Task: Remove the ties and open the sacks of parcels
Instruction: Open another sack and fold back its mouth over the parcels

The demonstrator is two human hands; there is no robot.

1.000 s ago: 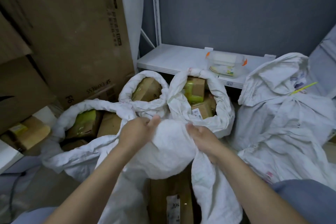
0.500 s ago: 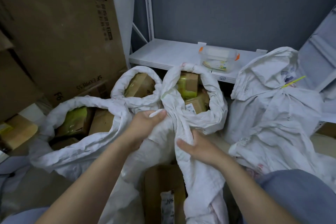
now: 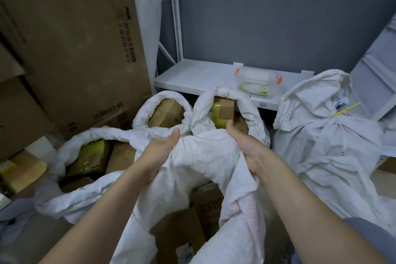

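A white woven sack (image 3: 205, 156) stands open right in front of me, with brown parcels (image 3: 184, 229) showing inside. My left hand (image 3: 158, 154) and my right hand (image 3: 246, 148) each grip the far rim of this sack, bunching the cloth between them. Behind it stand three more sacks with rolled-down rims and cardboard parcels inside: one at the left (image 3: 64, 156), one in the middle (image 3: 141, 111) and one beside it (image 3: 252, 113). At the right a fifth sack (image 3: 327, 146) is closed at the neck by a yellow tie (image 3: 345, 109).
Large cardboard boxes (image 3: 70, 49) lean against the wall at the left. A low white shelf (image 3: 199, 75) at the back carries a clear plastic box with orange clips (image 3: 258, 81). A grey panel (image 3: 377, 75) leans at the far right.
Both hands have moved apart and up along the near sack's rim, spreading its mouth wider. The camera view has tilted and shifted slightly.
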